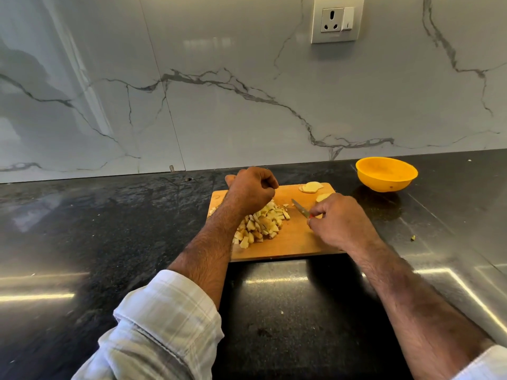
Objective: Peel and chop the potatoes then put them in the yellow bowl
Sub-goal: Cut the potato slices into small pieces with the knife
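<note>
A wooden cutting board (296, 242) lies on the dark counter. A heap of chopped potato pieces (263, 224) covers its left half. Potato slices (310, 187) lie at the board's far edge, and another piece (323, 197) shows just beyond my right hand. My right hand (343, 222) grips a small knife (300, 207) whose blade points up and left over the board. My left hand (251, 192) hovers over the heap with its fingers curled; whether it holds anything is hidden. The yellow bowl (386, 174) stands to the right of the board, with nothing visible inside.
The black stone counter (109, 229) runs left and right, backed by a marble wall with a socket (337, 19). A small scrap (412, 237) lies on the counter right of the board. Shiny reflections streak the counter's near side.
</note>
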